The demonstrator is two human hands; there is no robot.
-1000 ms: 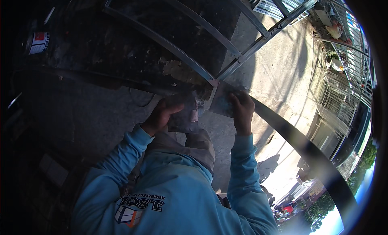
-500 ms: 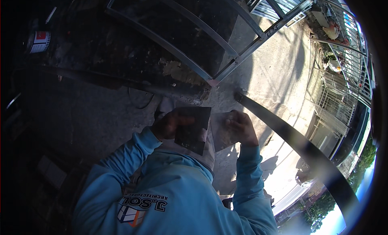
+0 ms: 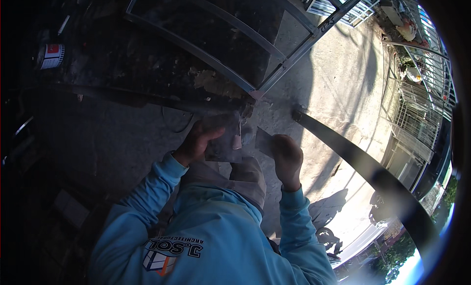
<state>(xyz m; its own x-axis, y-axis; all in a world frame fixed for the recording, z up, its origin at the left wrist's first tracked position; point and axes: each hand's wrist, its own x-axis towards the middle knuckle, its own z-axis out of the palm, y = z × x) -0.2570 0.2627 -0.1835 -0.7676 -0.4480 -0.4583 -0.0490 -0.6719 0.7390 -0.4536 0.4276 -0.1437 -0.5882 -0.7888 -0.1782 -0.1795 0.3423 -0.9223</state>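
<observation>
"Sunlit concrete [image 3: 343,74] on the right, deep shade on the left: what stands in that shade, from the head view?"

"A dark tabletop [image 3: 117,59], worn and flaking near its edge. A bare metal frame [image 3: 289,63] lies across it, one side jutting past the edge above the ground, and a pinkish patch [image 3: 256,94] covers its nearest corner."

"Anything else up there?"

"Far to the left, a can [image 3: 52,56] with a red and white label, and beyond it a slim pale stick [image 3: 63,25]."

"And the hands?"

"The left hand [image 3: 196,142] grips a flat, greyish plate [image 3: 220,150] just off the table's near edge, thumb laid over its upper face. Near the plate's right side sits a pinkish lump [image 3: 237,142]; I can't tell what it's made of."

"The other one?"

"The right hand [image 3: 287,155] is bent at the wrist and pinches a thin, flat blade [image 3: 264,140], its corner pointing toward the plate. Plate and blade are apart, with a narrow gap between. The fingertips are mostly hidden."
</observation>
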